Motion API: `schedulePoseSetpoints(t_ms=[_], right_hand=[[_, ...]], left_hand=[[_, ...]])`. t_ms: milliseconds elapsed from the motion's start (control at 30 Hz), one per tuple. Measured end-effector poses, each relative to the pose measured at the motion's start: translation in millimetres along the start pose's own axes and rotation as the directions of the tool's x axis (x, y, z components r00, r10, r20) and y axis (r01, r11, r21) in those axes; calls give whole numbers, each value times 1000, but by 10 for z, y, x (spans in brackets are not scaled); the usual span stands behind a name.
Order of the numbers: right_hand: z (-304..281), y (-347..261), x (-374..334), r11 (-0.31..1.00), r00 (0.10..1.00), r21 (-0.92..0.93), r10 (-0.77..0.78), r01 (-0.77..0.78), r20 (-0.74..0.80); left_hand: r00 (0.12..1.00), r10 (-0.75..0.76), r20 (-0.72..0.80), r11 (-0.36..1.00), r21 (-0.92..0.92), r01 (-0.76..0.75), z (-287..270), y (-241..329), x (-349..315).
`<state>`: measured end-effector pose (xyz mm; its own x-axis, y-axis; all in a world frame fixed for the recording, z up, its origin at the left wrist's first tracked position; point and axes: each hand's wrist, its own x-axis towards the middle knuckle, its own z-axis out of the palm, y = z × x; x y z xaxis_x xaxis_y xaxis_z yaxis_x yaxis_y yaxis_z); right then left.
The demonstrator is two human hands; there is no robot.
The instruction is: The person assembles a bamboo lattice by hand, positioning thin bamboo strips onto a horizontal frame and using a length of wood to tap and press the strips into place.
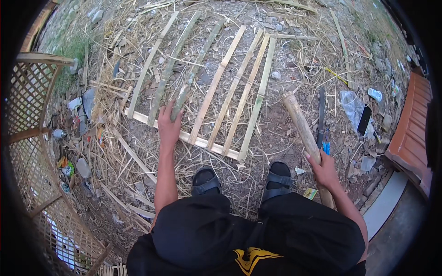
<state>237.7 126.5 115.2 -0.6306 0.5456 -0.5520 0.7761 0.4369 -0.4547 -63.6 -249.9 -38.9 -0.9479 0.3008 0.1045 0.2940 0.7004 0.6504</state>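
Note:
Several split-bamboo slats (220,83) lie side by side on the ground. Their near ends rest along a pale crosspiece (209,145). My left hand (169,123) is closed around the near end of a greenish, mottled bamboo slat (195,71), the third from the left, just over the crosspiece. On the right, my right hand (325,171) grips a thick, bark-stripped wooden stick (300,118) near its lower part. The stick's far end points away and to the left, apart from the slats. Part of its near end shows below my hand.
A woven bamboo lattice panel (28,99) stands at the left. Beside the stick lies a long dark flat strip (321,112) with something blue near it. Farther right are a plastic bag (352,110), a white cup (375,94) and orange-brown roofing (411,124). Bamboo shavings litter the ground.

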Motion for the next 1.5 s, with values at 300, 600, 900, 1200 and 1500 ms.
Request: schedulePoseSetpoints(t_ms=[300, 600, 900, 1200, 1500], right_hand=[[149, 200, 115, 998, 1000, -64, 21, -20, 15], [215, 242, 116, 988, 1000, -153, -18, 22, 21], [262, 312, 155, 990, 999, -138, -36, 40, 31], [251, 317, 178, 990, 999, -140, -6, 13, 45], [519, 472, 295, 972, 994, -230, -20, 44, 103]], left_hand=[[982, 189, -28, 977, 101, -186, 157, 334, -388], [802, 347, 486, 886, 111, -450, 198, 632, -963], [803, 349, 483, 860, 174, -479, 241, 569, -824], [788, 419, 451, 886, -16, -463, 97, 680, -601], [732, 522, 437, 824, -36, -566, 124, 835, -535]])
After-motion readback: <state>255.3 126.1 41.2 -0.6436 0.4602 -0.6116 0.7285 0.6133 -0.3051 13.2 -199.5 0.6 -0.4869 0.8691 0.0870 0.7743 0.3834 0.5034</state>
